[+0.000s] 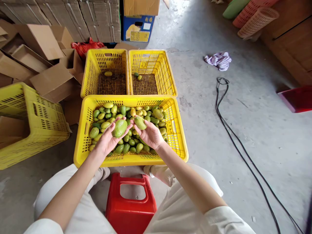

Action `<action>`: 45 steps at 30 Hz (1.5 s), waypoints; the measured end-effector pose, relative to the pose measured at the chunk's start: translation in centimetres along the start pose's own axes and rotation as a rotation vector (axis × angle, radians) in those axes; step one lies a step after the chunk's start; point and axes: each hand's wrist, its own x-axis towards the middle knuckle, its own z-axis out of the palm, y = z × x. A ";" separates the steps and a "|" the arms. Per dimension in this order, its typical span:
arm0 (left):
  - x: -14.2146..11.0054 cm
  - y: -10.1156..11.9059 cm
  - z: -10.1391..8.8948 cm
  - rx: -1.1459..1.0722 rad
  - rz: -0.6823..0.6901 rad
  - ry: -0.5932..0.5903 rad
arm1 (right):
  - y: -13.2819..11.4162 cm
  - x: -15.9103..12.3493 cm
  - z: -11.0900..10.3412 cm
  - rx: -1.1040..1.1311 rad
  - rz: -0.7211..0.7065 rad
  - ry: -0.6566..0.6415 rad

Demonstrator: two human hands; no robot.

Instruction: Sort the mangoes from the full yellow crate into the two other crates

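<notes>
A large oval green fruit rests in my left hand, the fingers curled around its underside. My right hand grips a smaller yellow-green fruit between thumb and fingers. Both hands are above a wide yellow plastic crate, their fingertips close together. Many green and yellowish fruits of mixed sizes lie in that crate beneath them. What exact kind of fruit these are, I cannot tell.
Two yellow crates stand behind, holding a few fruits. Another yellow crate is at left, beside cardboard boxes. A red stool stands between my legs. A black cable and a cloth lie on the floor.
</notes>
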 end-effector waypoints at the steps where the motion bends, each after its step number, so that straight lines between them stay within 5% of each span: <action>1: -0.2 0.2 0.3 -0.005 0.003 0.008 | -0.1 -0.1 0.2 0.014 0.008 0.032; 12: -1.1 0.3 2.0 0.000 -0.012 0.067 | -0.1 0.2 0.3 0.003 0.032 0.114; 18: 0.5 0.3 1.0 -0.014 -0.261 0.363 | 1.6 2.3 -3.8 -0.090 0.192 0.440; 21: 1.3 0.0 -0.1 -0.029 -0.273 0.509 | 2.1 3.1 -6.2 -0.111 0.195 0.512; 24: 1.7 0.2 -0.6 -0.047 -0.218 0.515 | 1.3 3.8 -7.5 -0.115 0.171 0.520; 31: 5.3 5.2 2.3 -0.141 0.088 0.459 | -4.2 8.3 -4.3 -0.072 0.025 0.421; 39: 11.4 10.1 6.9 -0.095 0.112 0.369 | -11.2 14.1 1.2 0.040 -0.204 0.388; 42: 13.1 10.9 7.2 -0.065 0.115 0.391 | -12.2 13.3 0.8 0.062 -0.273 0.391; 45: 14.9 11.8 7.0 -0.030 0.141 0.446 | -11.1 10.5 -1.9 0.016 -0.276 0.379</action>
